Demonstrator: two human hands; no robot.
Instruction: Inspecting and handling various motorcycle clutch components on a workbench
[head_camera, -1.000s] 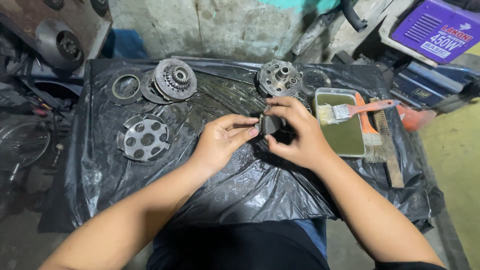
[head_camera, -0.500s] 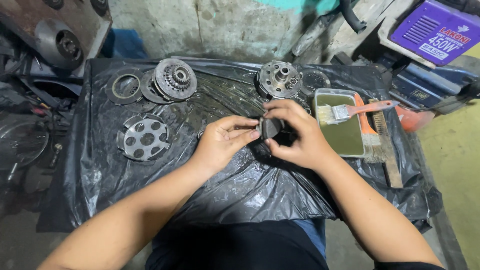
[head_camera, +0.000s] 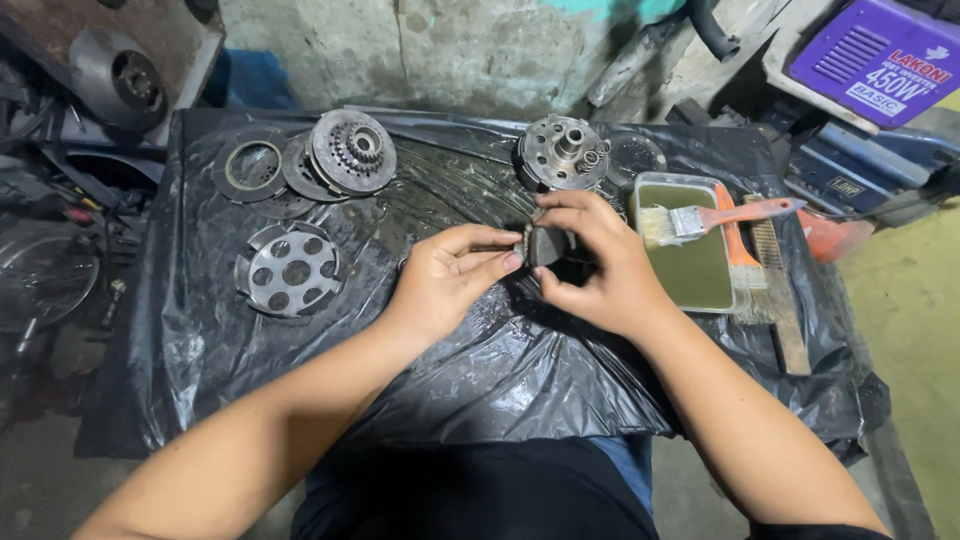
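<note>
A: 2 hands meet at the middle of the black plastic sheet (head_camera: 300, 390). What does each grip?

B: The right hand (head_camera: 600, 275) has its fingers closed around a small dark metal part (head_camera: 546, 244), raised just above the sheet. The left hand (head_camera: 450, 280) pinches the part's near edge between thumb and fingertips, likely to steady it.

A: Surrounding components?

B: 1 perforated round plate (head_camera: 290, 268) lies left of the hands. Stacked clutch discs with a gear hub (head_camera: 345, 152) and a flat ring (head_camera: 250, 166) sit at the far left. A clutch hub assembly (head_camera: 562, 152) stands beyond the hands.

A: Cleaning equipment?

B: A rectangular tray of greenish liquid (head_camera: 690, 265) sits just right of the right hand, within easy reach. 1 orange-handled paintbrush (head_camera: 715, 218) rests across its rim, bristles over the liquid.
</note>
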